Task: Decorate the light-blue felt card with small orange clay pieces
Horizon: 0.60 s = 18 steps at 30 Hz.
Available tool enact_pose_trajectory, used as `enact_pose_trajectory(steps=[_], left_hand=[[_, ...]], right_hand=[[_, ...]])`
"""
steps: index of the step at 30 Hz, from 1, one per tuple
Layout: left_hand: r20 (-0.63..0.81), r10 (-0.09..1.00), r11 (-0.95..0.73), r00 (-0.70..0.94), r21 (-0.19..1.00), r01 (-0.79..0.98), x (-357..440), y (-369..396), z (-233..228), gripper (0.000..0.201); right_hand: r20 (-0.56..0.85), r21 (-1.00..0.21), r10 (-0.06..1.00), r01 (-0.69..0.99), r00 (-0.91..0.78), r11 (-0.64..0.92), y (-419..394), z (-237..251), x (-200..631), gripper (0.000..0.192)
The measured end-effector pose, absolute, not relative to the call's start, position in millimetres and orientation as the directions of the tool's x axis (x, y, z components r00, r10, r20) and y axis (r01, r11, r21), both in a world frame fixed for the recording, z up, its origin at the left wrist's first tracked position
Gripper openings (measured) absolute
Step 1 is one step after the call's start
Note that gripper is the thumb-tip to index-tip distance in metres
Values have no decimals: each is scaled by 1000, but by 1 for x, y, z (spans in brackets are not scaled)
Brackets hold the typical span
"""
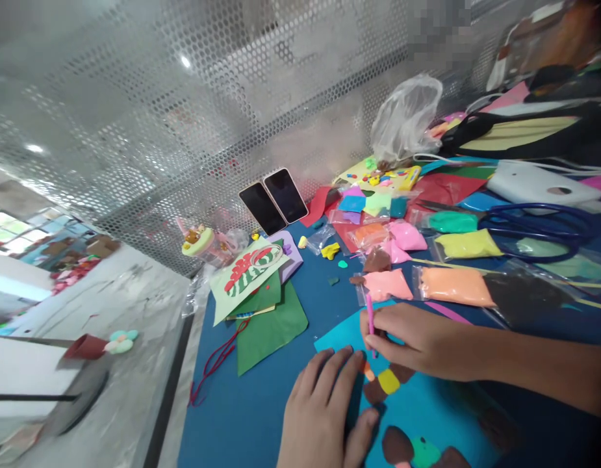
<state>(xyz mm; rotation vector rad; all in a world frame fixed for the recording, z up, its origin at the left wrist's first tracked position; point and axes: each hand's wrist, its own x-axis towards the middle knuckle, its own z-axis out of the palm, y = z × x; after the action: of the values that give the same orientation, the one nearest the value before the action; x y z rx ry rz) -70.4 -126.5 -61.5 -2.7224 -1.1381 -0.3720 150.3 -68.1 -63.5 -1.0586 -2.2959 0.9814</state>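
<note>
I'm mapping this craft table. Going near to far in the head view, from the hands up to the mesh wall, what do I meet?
Left hand → right hand holding a pink tool → salmon clay bag → yellow clay piece → two phones.

pink tool, turquoise sheet, navy table

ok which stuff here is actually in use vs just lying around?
In use: left hand pressing the light blue sheet; right hand holding a pink tool; clay pieces on the sheet.
Lying about: two phones, scissors, clay bags, green paper, plastic bag.
</note>
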Motion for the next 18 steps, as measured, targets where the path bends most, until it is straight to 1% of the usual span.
enact_pose_trajectory(steps=[2, 3, 4, 6, 7, 10, 13, 15, 18], left_hand=[[261, 739, -650, 621, 32, 759, -72, -112, -55, 36], [255, 774, -608, 579, 47, 793, -73, -98, -52, 32], [246, 797, -576, 552, 29, 817, -74, -81, -49, 31], [225, 852, -471, 472, -61, 880, -73, -34, -43, 25], [237, 866, -432, 440, -86, 898, -72, -8, -40, 23], [299, 878, -351, 374, -128, 927, -61, 72, -34, 25], [343, 885, -283, 315, -140, 949, -49, 130, -36, 27], [356, 892, -245, 277, -134, 960, -44, 151, -43, 27], [371, 902, -195, 221, -107, 975, -39, 163, -57, 30]], right_hand=[[66, -752, 786, 488, -614, 444, -67, -63, 150, 35], [58, -754, 785, 489, -617, 440, -66, -63, 150, 36], [55, -753, 778, 486, -625, 444, -65, -63, 150, 36], [67, -732, 750, 478, -658, 485, -61, -63, 152, 35], [74, -713, 732, 478, -677, 514, -60, -63, 153, 35], [57, -608, 707, 537, -705, 585, -53, -61, 157, 30], [-19, -446, 735, 664, -677, 600, -48, -60, 159, 25], [-41, -368, 754, 712, -655, 598, -44, -61, 160, 23], [3, -331, 759, 715, -651, 615, -41, -66, 161, 18]])
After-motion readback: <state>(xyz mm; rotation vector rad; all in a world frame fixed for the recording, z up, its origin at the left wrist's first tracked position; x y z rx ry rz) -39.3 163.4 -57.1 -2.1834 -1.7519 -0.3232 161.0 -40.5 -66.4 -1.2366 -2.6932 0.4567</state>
